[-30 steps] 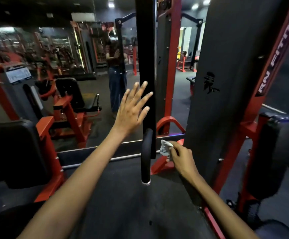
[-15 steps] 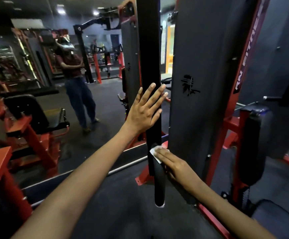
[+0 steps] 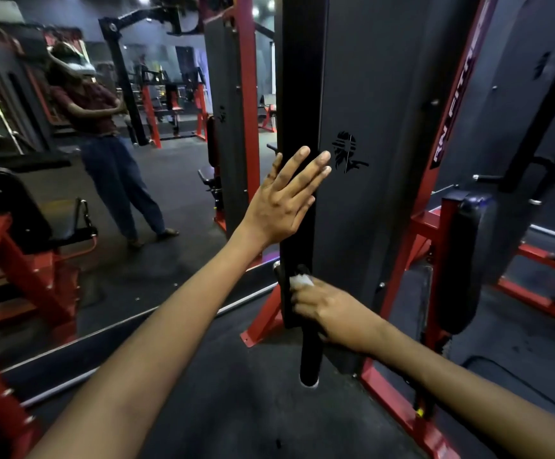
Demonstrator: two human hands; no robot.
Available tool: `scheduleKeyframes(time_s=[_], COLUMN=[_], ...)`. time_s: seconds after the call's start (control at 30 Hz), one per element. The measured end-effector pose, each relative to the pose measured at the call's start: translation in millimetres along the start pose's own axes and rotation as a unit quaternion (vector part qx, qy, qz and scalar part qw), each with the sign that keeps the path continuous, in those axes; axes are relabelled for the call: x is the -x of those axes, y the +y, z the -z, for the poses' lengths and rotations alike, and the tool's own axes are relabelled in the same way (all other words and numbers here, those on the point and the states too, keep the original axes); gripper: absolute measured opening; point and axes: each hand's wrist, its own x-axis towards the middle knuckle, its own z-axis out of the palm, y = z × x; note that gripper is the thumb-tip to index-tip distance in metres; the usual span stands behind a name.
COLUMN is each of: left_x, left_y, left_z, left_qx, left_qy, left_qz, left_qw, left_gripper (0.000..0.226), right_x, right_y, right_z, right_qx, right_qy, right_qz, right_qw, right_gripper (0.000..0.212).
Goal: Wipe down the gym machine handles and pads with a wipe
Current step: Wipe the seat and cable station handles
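Your left hand point(image 3: 282, 200) lies flat against the black upright bar point(image 3: 297, 94), fingers straight and spread, gripping nothing. The fingertips reach past the bar's right edge toward the dark grey panel point(image 3: 378, 127) that carries a black logo point(image 3: 347, 154).

Lower on the same bar, your right hand point(image 3: 329, 309) holds the white wipe point(image 3: 301, 280). Its fingers are curled around the handle point(image 3: 309, 356), the black round grip that hangs from the bar's lower end, and they press the wipe against the top of that grip. Only a small bunched piece of the wipe shows above your knuckles; the rest is hidden under the hand. The bottom end of the handle hangs free below your hand, above the dark floor point(image 3: 236, 409).

To the right, a black pad point(image 3: 464, 260) sits upright on the red frame point(image 3: 435, 260), well apart from both hands. On the left, a mirror point(image 3: 137, 193) shows a person standing with a headset on, and a red and black seat point(image 3: 21, 220) stands just beside it. More red and black machines show in the reflection further back.
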Motion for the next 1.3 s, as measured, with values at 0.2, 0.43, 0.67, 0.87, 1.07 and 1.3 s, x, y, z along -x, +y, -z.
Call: scheduleKeyframes(time_s=[0.2,0.43,0.67,0.87,1.07,1.3], left_x=[1.2,4.0,3.2,4.9,4.7,9.0], left_y=[2.0,0.2,7.3,11.0,28.6,34.0], left_z=[-4.2,-3.3,-3.6,-2.8,-7.2,-13.2], left_qx=[0.023,0.026,0.039,0.039,0.057,0.038], left_qy=[0.011,0.011,0.017,0.001,-0.004,-0.002], left_qz=[0.009,0.005,0.041,0.060,0.135,0.147], left_qw=[1.000,1.000,0.998,0.997,0.989,0.988], left_gripper=[0.045,0.046,0.049,0.052,0.059,0.082], right_x=[-14.6,9.2,-5.9,-0.8,10.2,-16.8], right_y=[9.1,-0.2,-4.4,-16.8,-27.2,-15.2], right_z=[12.9,-4.7,3.2,-19.7,-6.1,-11.4], right_qx=[0.031,-0.080,-0.155,-0.222,-0.411,-0.540], right_qy=[0.040,0.097,0.243,0.257,0.286,0.224], right_qz=[0.029,-0.023,-0.152,-0.240,-0.478,-0.517], right_qw=[0.998,0.992,0.945,0.909,0.721,0.625], right_gripper=[0.022,0.025,0.037,0.044,0.033,0.029])
